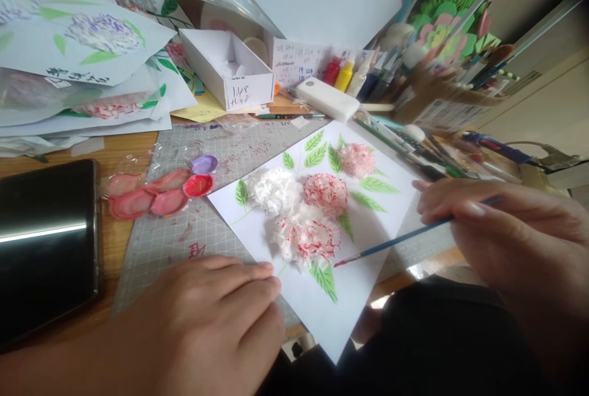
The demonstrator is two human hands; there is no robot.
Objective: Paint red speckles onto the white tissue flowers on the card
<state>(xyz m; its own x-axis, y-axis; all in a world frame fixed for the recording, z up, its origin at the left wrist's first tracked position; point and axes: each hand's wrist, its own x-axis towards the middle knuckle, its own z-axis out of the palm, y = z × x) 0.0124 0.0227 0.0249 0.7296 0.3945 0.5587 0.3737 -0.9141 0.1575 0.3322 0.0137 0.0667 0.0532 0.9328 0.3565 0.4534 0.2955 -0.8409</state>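
A white sheet of paper (pixel 299 310) lies tilted on the mat, with green painted leaves and raised paper flowers. One flower (pixel 273 190) is all white; the front flower (pixel 307 236) and the middle one (pixel 326 195) carry red marks, and a pale pink one (pixel 356 159) sits farther back. My right hand (pixel 510 230) grips a thin blue paintbrush (pixel 400 240); its red tip is close to the front flower's right side. My left hand (pixel 221 316) is closed at the sheet's left edge, fingers curled together and thumb hidden.
A paint palette (pixel 151 193) with red wells and a purple one rests on the grey cutting mat (pixel 151 261). At left lies a black tablet (pixel 46 242). Behind are a white box (pixel 248 89), paint bottles (pixel 344 75), painted sheets (pixel 92 40) and several brushes (pixel 432 150).
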